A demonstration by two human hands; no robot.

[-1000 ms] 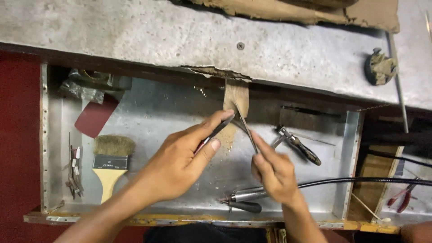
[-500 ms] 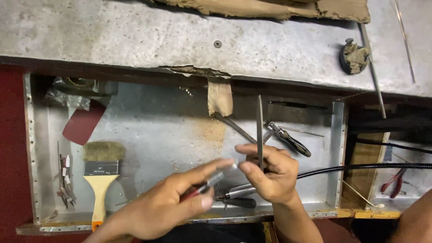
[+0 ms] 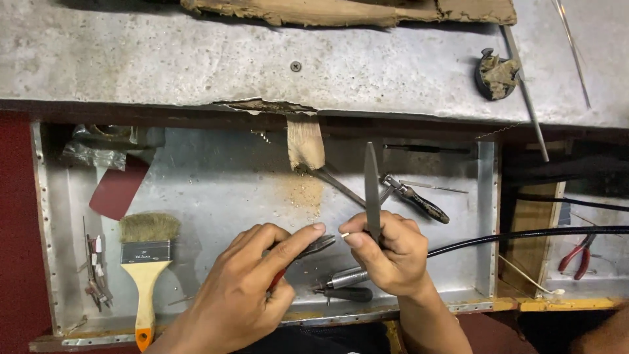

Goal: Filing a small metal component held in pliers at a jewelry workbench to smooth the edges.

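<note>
My left hand [image 3: 252, 285] grips small red-handled pliers [image 3: 313, 248], index finger stretched along them, jaws pointing right. My right hand [image 3: 386, 252] holds a flat metal file [image 3: 372, 187] upright, its tip rising above the fist, and pinches a tiny pale piece [image 3: 344, 235] at thumb and fingertip. The pliers' jaws almost meet that piece. Both hands hover over a shallow metal tray [image 3: 209, 190] set below a worn grey bench top [image 3: 196, 59]. A wooden bench peg [image 3: 305, 141] juts from the bench edge above the hands.
In the tray lie a paintbrush [image 3: 145, 259], a dark red sheet [image 3: 118, 187], small bits at the left [image 3: 95, 269], cutters [image 3: 416, 196] and a rotary handpiece [image 3: 347, 278] on a black cable [image 3: 524, 235]. Red pliers [image 3: 578, 255] rest at right.
The hands drew back from the bench peg toward the tray's front. The file swung from slanted to upright in the right hand; the left hand's pliers now meet the piece at the right fingertips.
</note>
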